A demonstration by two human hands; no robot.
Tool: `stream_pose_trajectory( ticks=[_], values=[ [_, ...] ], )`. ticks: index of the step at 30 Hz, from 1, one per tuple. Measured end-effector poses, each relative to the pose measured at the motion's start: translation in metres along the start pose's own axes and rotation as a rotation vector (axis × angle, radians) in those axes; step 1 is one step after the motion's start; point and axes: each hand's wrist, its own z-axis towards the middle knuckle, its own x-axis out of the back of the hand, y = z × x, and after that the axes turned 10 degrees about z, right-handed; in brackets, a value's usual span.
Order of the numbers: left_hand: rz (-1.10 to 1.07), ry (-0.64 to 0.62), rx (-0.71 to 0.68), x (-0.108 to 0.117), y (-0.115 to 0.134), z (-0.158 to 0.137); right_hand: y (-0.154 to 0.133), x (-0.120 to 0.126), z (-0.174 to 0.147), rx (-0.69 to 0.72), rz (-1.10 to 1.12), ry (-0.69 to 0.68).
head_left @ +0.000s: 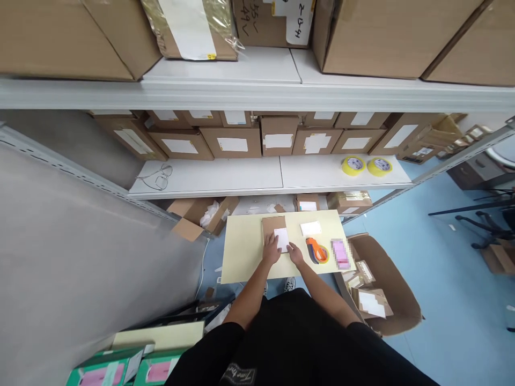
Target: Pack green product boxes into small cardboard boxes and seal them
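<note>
A flat brown cardboard box [273, 222] lies on the pale yellow tabletop [241, 246]. A white label [282, 239] covers its lower right part. My left hand [272, 250] rests over the box and the label's left edge, with its fingers stretched out. At the label's lower right corner, my right hand [295, 254] has its fingertips closed on the edge. Just right of the box is a stack of white labels [311, 228]. An orange tape dispenser [316, 250] with a yellow roll lies near my right hand. Beyond it sits a pink, pixelated item [340, 253].
A shelf [241, 174] behind the table holds labelled cartons [232, 143], glasses [161, 178] and two yellow tape rolls [353, 165]. To the right, a large open carton [396, 289] contains several parcels. An open box [201, 214] stands behind left. Green boxes [104, 370] are at lower left.
</note>
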Motion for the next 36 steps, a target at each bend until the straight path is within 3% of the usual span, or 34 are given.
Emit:
stream_pose_trajectory(
  ticks=[3, 6, 12, 15, 17, 20, 22, 26, 30, 36],
  values=[
    [-0.054, -0.037, -0.013, -0.006, -0.01, -0.001, 0.005, -0.012, -0.012, 0.006, 0.078, -0.002],
    [-0.122, -0.011, -0.001, 0.002, -0.026, 0.001, 0.003, -0.026, -0.024, 0.029, 0.17, 0.034],
    [-0.315, 0.09, 0.144, 0.056, -0.08, -0.004, -0.011, -0.065, -0.038, 0.218, 0.204, 0.019],
    [-0.394, 0.112, 0.233, 0.078, -0.1, -0.008, -0.022, -0.085, -0.039, 0.142, 0.187, 0.121],
    [-0.473, 0.095, 0.26, 0.086, -0.107, -0.009, -0.03, -0.099, -0.039, 0.083, 0.194, 0.051],
    [-0.61, 0.112, 0.269, 0.09, -0.108, -0.011, -0.041, -0.115, -0.041, 0.109, 0.253, -0.169],
    [-0.68, 0.127, 0.258, 0.09, -0.106, -0.013, -0.046, -0.12, -0.044, 0.156, 0.297, -0.189],
    [-0.755, 0.081, 0.187, 0.089, -0.095, -0.011, -0.051, -0.111, -0.051, 0.195, 0.356, -0.112],
    [-0.8, 0.002, 0.107, 0.089, -0.071, 0.001, -0.061, -0.083, -0.055, 0.192, 0.454, -0.046],
    [-0.659, -0.128, -0.102, 0.081, 0.0, 0.032, -0.079, -0.013, -0.058, 0.237, 0.565, 0.152]
  ],
)
